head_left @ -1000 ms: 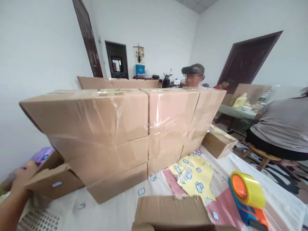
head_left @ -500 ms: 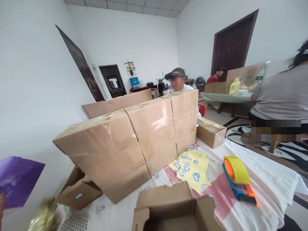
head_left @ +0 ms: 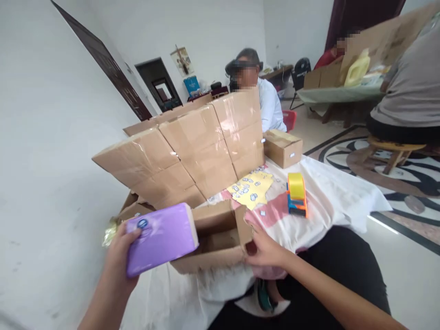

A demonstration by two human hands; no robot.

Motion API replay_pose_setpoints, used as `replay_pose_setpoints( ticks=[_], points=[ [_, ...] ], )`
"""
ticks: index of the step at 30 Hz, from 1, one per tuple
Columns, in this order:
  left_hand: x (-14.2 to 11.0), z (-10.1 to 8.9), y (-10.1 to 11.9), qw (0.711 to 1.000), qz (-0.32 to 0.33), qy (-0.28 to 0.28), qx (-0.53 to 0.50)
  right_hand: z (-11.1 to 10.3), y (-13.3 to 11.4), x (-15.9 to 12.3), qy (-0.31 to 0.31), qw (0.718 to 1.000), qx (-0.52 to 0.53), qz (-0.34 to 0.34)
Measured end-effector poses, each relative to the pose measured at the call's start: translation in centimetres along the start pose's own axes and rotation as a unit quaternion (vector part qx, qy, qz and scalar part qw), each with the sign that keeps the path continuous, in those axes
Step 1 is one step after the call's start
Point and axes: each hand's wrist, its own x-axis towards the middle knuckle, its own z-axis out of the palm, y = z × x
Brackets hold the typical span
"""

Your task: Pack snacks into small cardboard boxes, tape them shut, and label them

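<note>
My left hand point(head_left: 121, 250) is closed round one end of a purple pack of tissues point(head_left: 160, 238), thumb on its top face near a round dark blue mark. The pack is held tilted at the left end of an open cardboard box point(head_left: 209, 263), covering part of it. At the box's right end, my right hand point(head_left: 264, 245) grips the wall, thumb at the top and fingers lower down. What shows of the box's inside is bare brown cardboard.
Stacked taped cartons point(head_left: 195, 146) form a wall behind the box. A yellow sheet with small labels point(head_left: 252, 190) and a tape dispenser point(head_left: 296, 195) lie on the cloth. Beyond is a small closed carton point(head_left: 283, 149); a person in a white shirt point(head_left: 271, 103) sits behind the stack.
The purple pack has come from the far left edge to beside the open box, in my left hand. My right hand has appeared, gripping the box. The view has tilted down.
</note>
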Motion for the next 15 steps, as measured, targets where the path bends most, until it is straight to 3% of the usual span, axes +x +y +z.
replay_pose_setpoints(
  ticks=[1,3,7,10,12,15],
  points=[
    [-1.2,1.4,-0.5,1.0,-0.006,-0.024,-0.002,-0.1,0.0,0.0,-0.008,1.0,0.006,-0.001],
    [-3.1,3.9,-1.6,0.995,0.041,-0.075,0.044,-0.3,-0.1,-0.1,-0.022,0.999,0.022,-0.009],
    [-4.6,7.3,-3.6,0.948,0.13,-0.192,0.219,-0.6,-0.3,-0.2,-0.03,0.998,0.052,-0.032],
    [-3.9,8.2,-3.7,0.918,0.144,-0.245,0.277,-0.8,-0.2,-0.3,-0.026,0.996,0.081,-0.032],
    [-3.5,8.2,-3.2,0.898,0.176,-0.25,0.318,-0.9,-0.2,-0.4,-0.018,0.995,0.099,-0.02],
    [-3.5,8.2,-2.4,0.825,0.289,-0.242,0.422,-0.8,-0.2,-0.5,-0.017,0.994,0.106,-0.015]
  ],
)
